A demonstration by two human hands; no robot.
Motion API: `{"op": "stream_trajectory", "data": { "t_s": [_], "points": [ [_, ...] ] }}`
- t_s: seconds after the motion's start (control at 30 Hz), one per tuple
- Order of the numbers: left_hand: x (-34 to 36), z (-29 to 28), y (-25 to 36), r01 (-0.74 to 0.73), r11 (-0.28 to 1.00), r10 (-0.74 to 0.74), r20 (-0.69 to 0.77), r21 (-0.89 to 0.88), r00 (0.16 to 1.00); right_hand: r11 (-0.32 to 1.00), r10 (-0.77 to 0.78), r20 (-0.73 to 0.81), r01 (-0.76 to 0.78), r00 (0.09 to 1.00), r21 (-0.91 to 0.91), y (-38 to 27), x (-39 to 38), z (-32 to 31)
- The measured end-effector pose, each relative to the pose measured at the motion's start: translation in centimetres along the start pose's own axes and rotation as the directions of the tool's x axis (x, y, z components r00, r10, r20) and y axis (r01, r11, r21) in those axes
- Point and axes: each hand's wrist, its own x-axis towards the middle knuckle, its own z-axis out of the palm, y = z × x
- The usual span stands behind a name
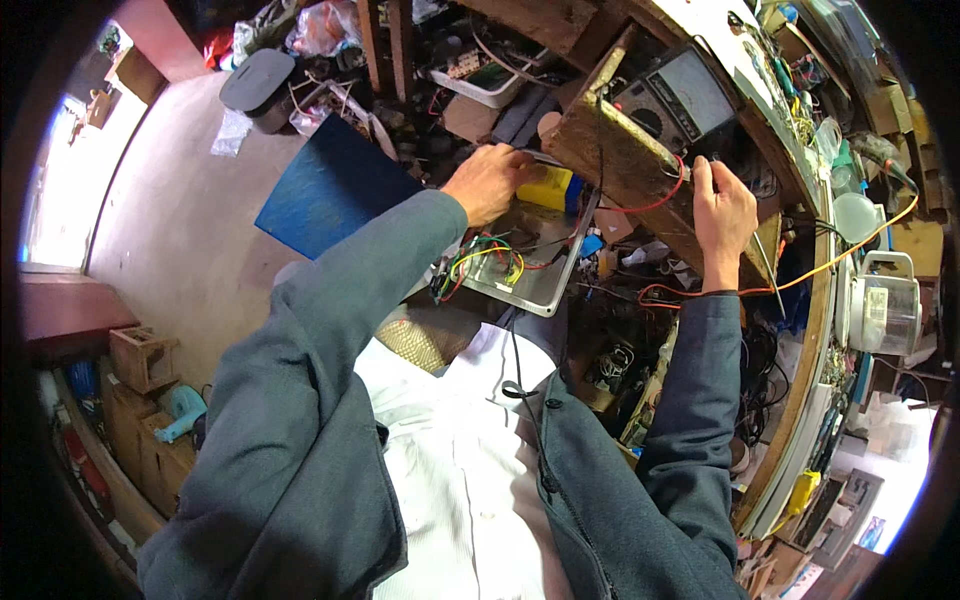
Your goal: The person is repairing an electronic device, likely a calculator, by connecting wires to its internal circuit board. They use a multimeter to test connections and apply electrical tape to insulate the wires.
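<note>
My left hand [490, 185] reaches over a shallow metal tray [545, 300], its fingers curled at the tray's far side. Whatever they hold is hidden. Right beside those fingertips lies a yellow and blue block [548, 188]. A bundle of yellow, green and red wires [490, 262] spills over the tray's near left part. My right hand [727, 215] is raised at the wooden box's right end, fingers closed together; I cannot make out what is in them. A red wire [655, 207] loops up close to that hand. An analog meter [680, 95] sits in the wooden box [625, 150].
A blue panel [340, 185] stands left of the tray. An orange cable [840, 262] crosses the cluttered bench at right, near a clear plastic container [885, 310]. Tangled black cables [765, 370] lie below my right forearm. A dark grey bin [262, 90] stands on the floor.
</note>
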Motion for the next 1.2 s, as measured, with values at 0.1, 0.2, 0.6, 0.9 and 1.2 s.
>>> {"op": "stream_trajectory", "data": {
  "t_s": [0.1,0.2,0.6,0.9,1.2],
  "points": [
    [0.2,0.0,0.1,0.05,0.994,-0.044,0.059,-0.096,0.997,1.0,0.017,0.021,-0.018,1.0,0.014,0.2,0.0,-0.1],
    [-0.1,-0.7,0.4,0.29,0.875,-0.274,0.097,-0.387,0.957,1.0,0.023,0.037,-0.024,0.999,0.012,0.4,0.0,0.2],
    [-25.1,0.3,-8.2,0.991,-0.126,-0.925,0.366,-0.054,-0.098,0.997,0.076,0.096,-0.076,0.993,0.0,0.5,0.0,-0.1],
    [-25.7,2.9,-7.7,0.988,-0.091,-0.822,0.551,0.122,-0.144,0.997,0.071,0.115,-0.069,0.991,-0.024,0.4,0.1,-0.3],
    [-28.4,1.4,-10.0,0.997,-0.026,-0.894,0.448,-0.072,0.009,0.997,0.066,0.116,-0.062,0.991,-0.037,0.4,0.1,-0.3]
  ]
}}
